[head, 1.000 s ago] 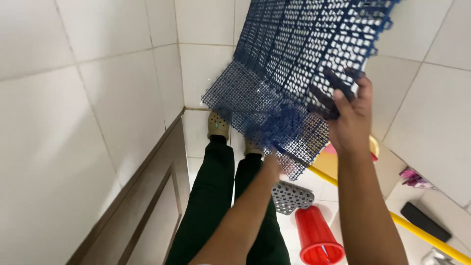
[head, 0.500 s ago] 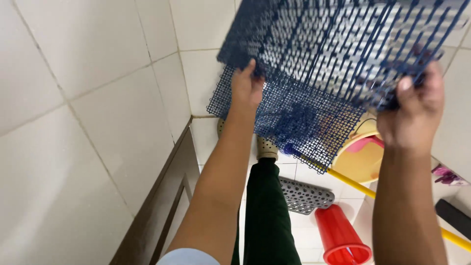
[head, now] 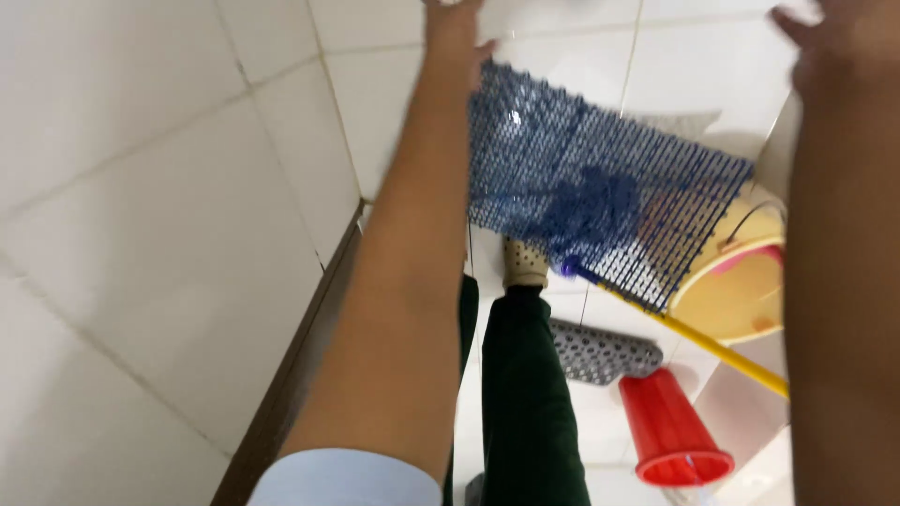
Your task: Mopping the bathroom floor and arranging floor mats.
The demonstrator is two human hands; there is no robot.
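You are in a small room lined with large glossy white wall tiles (head: 159,215) divided by thin pale grout lines; a dark brown wooden door frame (head: 300,365) runs along the wall's lower edge at your left. The floor of white square tiles (head: 600,412) shines under even, bright light.

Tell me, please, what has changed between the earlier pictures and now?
The blue perforated mat, held overhead before, now hangs lower and smaller in view. The left hand moved up to its top edge; the right hand appears to have let go. The red cup, yellow pole and grey mat stayed put.
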